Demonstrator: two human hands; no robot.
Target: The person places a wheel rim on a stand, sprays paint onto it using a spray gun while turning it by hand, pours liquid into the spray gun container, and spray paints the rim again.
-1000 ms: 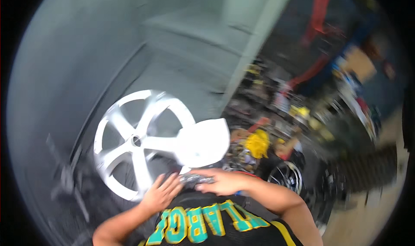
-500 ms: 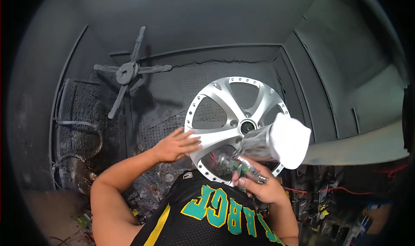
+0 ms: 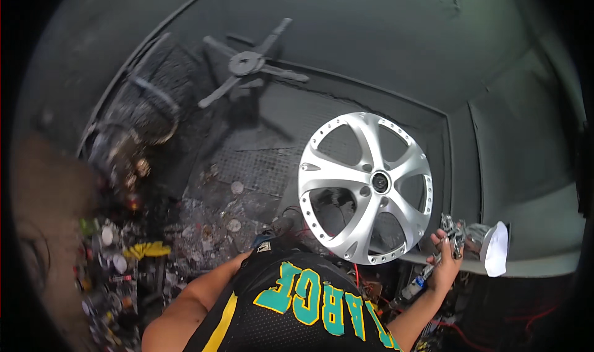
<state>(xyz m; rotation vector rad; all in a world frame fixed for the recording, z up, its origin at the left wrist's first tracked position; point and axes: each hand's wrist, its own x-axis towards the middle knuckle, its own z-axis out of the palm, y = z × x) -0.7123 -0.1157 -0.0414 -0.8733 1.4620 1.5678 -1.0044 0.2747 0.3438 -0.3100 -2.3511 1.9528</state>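
A silver five-spoke wheel rim (image 3: 365, 225) faces me, with small holes along its edge and a dark centre cap (image 3: 380, 182). At its lower right my right hand (image 3: 447, 262) is closed around a spray gun (image 3: 453, 233), held apart from the rim. Tipped to the right, the gun's clear cup ends in a white cover (image 3: 497, 250). A blue fitting (image 3: 421, 281) shows below the grip. My left arm (image 3: 210, 284) bends in at my side; the hand itself is hidden by my black shirt.
A grey-coated four-armed stand (image 3: 246, 63) is at the far left. Dark booth walls (image 3: 383, 48) enclose the back and right. Cans, debris and a yellow glove (image 3: 147, 250) litter the lower left. A red hose (image 3: 461, 334) runs at the lower right.
My left hand has left the rim's edge and gone behind my shirt. The spray gun has moved right, away from the rim's front. The whole view has turned.
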